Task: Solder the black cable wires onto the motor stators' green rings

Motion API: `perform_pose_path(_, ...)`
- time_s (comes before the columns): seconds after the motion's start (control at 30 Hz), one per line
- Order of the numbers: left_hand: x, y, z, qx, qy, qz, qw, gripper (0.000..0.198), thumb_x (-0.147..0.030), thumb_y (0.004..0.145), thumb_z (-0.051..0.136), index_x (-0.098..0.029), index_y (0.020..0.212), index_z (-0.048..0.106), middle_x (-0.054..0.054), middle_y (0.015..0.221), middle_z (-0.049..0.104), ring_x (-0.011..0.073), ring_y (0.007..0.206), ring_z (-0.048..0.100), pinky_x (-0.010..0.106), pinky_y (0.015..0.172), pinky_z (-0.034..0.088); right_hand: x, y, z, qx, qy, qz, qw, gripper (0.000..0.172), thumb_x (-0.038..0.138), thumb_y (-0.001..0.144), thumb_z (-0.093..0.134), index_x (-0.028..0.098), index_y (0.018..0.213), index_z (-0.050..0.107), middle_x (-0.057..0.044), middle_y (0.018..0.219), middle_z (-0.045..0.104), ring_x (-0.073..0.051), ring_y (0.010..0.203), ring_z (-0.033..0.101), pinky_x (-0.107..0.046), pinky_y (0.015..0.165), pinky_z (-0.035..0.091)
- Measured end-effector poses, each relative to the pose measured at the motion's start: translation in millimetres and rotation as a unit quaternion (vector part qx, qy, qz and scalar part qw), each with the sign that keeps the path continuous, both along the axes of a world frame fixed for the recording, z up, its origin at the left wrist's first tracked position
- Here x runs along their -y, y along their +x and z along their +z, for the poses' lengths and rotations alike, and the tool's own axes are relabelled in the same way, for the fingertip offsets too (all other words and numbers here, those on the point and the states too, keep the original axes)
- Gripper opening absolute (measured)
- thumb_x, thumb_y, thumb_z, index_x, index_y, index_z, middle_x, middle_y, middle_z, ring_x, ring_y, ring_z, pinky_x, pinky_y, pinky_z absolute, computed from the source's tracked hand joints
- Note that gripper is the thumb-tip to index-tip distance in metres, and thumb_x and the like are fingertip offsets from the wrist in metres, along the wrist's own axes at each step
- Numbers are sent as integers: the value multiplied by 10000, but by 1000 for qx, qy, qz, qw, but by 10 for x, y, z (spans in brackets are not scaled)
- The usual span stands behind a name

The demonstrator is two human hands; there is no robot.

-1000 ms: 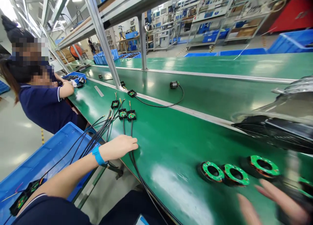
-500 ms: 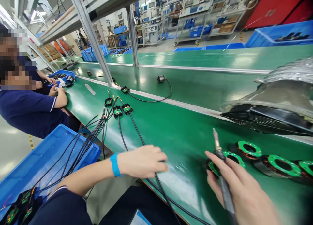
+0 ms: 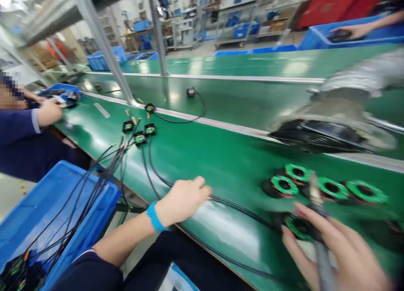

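Observation:
My left hand [image 3: 186,198], with a blue wristband, is closed around a black cable [image 3: 240,207] that runs across the green bench. In my right hand [image 3: 347,244] is a soldering iron [image 3: 325,261], its blurred metal tip pointing away from me. A stator with a green ring board [image 3: 296,225] is at the thumb and fingertips of that hand; blur hides how firmly it is pinched. Just beyond stand several more stators [image 3: 284,185] with green tops. Small black boxes with circuit boards [image 3: 139,138] lie on the bench to the left, cables trailing from them.
A blue bin [image 3: 59,173] with cables stands at my left. A hood with a flexible duct [image 3: 341,97] is at the right. A metal post [image 3: 104,46] rises from the bench. A co-worker's arm [image 3: 47,114] is at far left; another person's hand [image 3: 356,30] is in a far bin.
My view has shifted. The right hand has drawn one stator nearer and to the right, beside the other stators. The cable at my left hand now stretches rightward instead of hanging toward me.

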State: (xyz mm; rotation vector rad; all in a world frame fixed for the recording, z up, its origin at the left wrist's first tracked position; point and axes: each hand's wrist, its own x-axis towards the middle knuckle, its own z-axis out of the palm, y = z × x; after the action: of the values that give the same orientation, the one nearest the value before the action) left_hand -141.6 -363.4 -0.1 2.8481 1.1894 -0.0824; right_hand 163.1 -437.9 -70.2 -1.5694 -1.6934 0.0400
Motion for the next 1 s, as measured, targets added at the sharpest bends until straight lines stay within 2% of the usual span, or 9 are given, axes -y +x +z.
perform_pose_path(0.1, -74, 55, 23, 23, 17, 13, 1000, 493, -528, 975, 699, -166, 1301, 622, 92, 1118, 637, 284, 1018, 628, 410, 859, 533, 66, -352, 331, -31, 5, 40, 999, 479, 327, 1032, 622, 317, 1503, 541, -93, 1207, 647, -276, 1054, 702, -414, 894, 576)
perform_pose_path(0.2, -77, 292, 4, 55, 11, -34, 998, 638, -540, 945, 732, -147, 1415, 556, 118, 1200, 632, 298, 1078, 592, 445, 932, 520, 15, -501, 380, -46, 18, -10, 999, 488, 269, 1019, 651, 303, 1491, 534, -93, 1241, 610, -256, 1099, 678, -400, 948, 594)
perform_pose_path(0.27, -35, 502, -16, 60, 3, -66, 996, 499, -452, 980, 714, -157, 1362, 589, 108, 1174, 631, 296, 1063, 593, 439, 908, 523, 17, -515, 337, -53, 13, -52, 997, 502, 273, 1009, 677, 297, 1489, 534, -96, 1231, 594, -261, 1103, 667, -414, 947, 606)
perform_pose_path(0.37, 32, 749, -50, 71, -26, -147, 986, 139, -267, 1066, 570, -191, 1145, 657, 71, 1071, 634, 270, 1004, 610, 413, 865, 529, 76, -483, 306, -73, 3, -78, 994, 488, 287, 1007, 686, 291, 1475, 546, -91, 1198, 590, -257, 1066, 667, -418, 925, 618)
perform_pose_path(0.43, 41, 803, -72, 99, -64, -167, 979, 186, -188, 1091, 472, -195, 1042, 651, 57, 1018, 638, 239, 952, 623, 379, 837, 536, 112, -438, 326, -91, -5, -76, 993, 467, 276, 1010, 675, 292, 1461, 554, -88, 1199, 599, -247, 1056, 673, -402, 916, 620)
perform_pose_path(0.53, 2, 736, -87, 188, -148, -78, 968, 215, -194, 1105, 433, -202, 1040, 638, 49, 1005, 654, 200, 894, 647, 332, 813, 550, 132, -358, 359, -119, -16, -71, 990, 452, 259, 1002, 669, 294, 1440, 562, -86, 1227, 610, -247, 1108, 677, -391, 939, 612)
perform_pose_path(0.67, -35, 615, -57, 317, -229, 13, 920, 189, -256, 1087, 497, -246, 1104, 685, 28, 1027, 728, 185, 924, 698, 311, 842, 569, 99, -332, 345, -165, -26, -41, 985, 471, 232, 990, 670, 299, 1441, 554, -82, 1266, 613, -245, 1173, 665, -389, 986, 593)
perform_pose_path(0.83, -21, 576, 57, 381, -233, 79, 891, 230, -308, 1055, 558, -264, 1036, 783, 21, 1016, 805, 204, 921, 752, 317, 845, 599, 33, -424, 371, -197, 4, -22, 980, 475, 227, 992, 686, 296, 1443, 551, -87, 1294, 607, -241, 1172, 663, -393, 1006, 590)
perform_pose_path(1.0, -38, 540, 168, 421, -229, 117, 870, 208, -314, 1013, 611, -248, 1017, 808, 15, 940, 810, 185, 829, 746, 281, 781, 607, -1, -509, 472, -267, 70, -6, 961, 454, 170, 993, 693, 303, 1408, 567, -38, 1084, 676, -206, 1064, 687, -370, 982, 593)
